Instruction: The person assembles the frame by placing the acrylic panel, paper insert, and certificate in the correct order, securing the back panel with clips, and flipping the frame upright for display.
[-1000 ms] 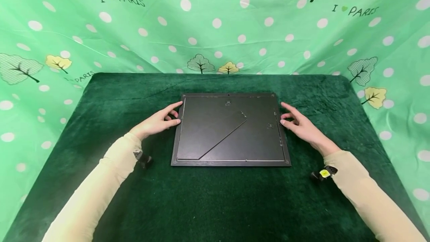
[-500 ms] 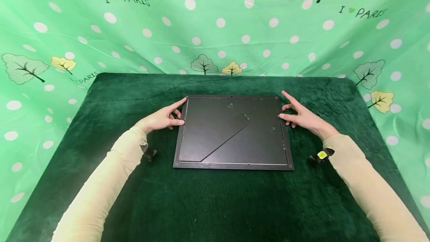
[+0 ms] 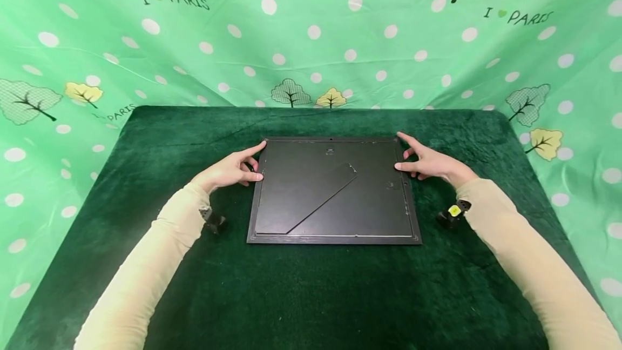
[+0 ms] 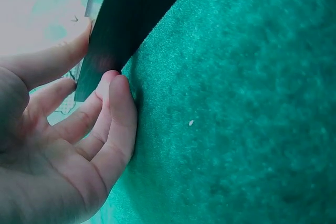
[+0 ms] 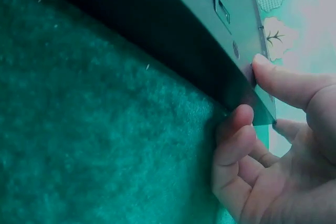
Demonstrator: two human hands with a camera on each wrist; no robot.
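A dark picture frame (image 3: 335, 207) lies back side up on the table, its stand leg (image 3: 301, 204) folded flat. My left hand (image 3: 228, 170) holds its left edge near the far corner, thumb on the back face and index finger at the corner. In the left wrist view the other fingers (image 4: 119, 114) curl against the frame's side. On the right edge, my right hand (image 3: 432, 163) grips likewise, thumb (image 5: 286, 82) on the back and curled fingers at the lower edge. A small metal hanger (image 5: 223, 9) shows near that thumb. The frame's front is hidden.
Dark green plush cloth (image 3: 311, 296) covers the table. Behind and beside it hangs a light green curtain (image 3: 311, 31) with white dots and trees. A dark wrist camera (image 3: 449, 216) sits below the right wrist, another (image 3: 214, 222) below the left.
My right hand has moved left and slightly away from me, from beside the frame onto its right edge. The left hand's fingers have shifted slightly up the left edge. The frame stays flat.
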